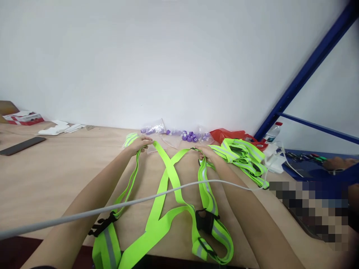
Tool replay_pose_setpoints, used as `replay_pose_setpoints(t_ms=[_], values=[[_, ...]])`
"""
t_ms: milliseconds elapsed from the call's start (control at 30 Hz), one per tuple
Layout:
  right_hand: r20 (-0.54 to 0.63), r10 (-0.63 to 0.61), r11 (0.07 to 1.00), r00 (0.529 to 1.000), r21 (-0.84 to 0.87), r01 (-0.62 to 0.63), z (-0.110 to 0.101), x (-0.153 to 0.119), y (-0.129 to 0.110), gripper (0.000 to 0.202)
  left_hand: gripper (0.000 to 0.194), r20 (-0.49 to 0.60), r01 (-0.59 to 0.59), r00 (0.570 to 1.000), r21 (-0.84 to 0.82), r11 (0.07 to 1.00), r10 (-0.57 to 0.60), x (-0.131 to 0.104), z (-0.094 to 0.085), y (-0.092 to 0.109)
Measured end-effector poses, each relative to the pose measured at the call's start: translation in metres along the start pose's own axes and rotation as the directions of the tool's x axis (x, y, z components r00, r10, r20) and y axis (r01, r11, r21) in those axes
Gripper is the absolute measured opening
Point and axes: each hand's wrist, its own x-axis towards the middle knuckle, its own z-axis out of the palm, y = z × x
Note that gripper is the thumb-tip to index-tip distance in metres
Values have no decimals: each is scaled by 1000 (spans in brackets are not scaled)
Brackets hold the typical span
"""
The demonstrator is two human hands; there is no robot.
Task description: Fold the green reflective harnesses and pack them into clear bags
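Observation:
A neon-green reflective harness (161, 200) with grey stripes is spread between my hands, its straps crossing in an X. My left hand (139, 145) pinches one upper strap at the far left. At the right, my right hand (206, 152) grips the other upper strap near a small dark slider. A black buckle part (102, 225) hangs on the left strap, and a second black buckle part (206, 221) lies on the right one. The harness's lower end runs off the near table edge. Some fingertips are hidden behind the straps.
A white cable (168, 193) crosses in front of the harness. More green straps (242, 155) are heaped at right, by a red bag (230, 135) and a bottle (273, 131). Purple caps (190, 136) and clear bags lie by the wall. A phone (22, 145) lies left; another person's hand (338, 164) shows right.

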Motion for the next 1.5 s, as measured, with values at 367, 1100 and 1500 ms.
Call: replay_pose_setpoints(t_ms=[367, 1100, 1500], values=[[-248, 130, 958, 960, -216, -186, 17, 51, 26, 31, 42, -36, -216, 948, 654, 724, 316, 19, 20, 14], [-5, -196, 515, 981, -851, 99, 56, -247, -12, 35, 28, 765, -868, 490, 386, 312, 417, -191, 148, -12], [103, -78, 547, 992, -827, 129, 17, -247, 1, 43, 34, 754, -847, 514, 522, 103, 410, -196, 121, -18]])
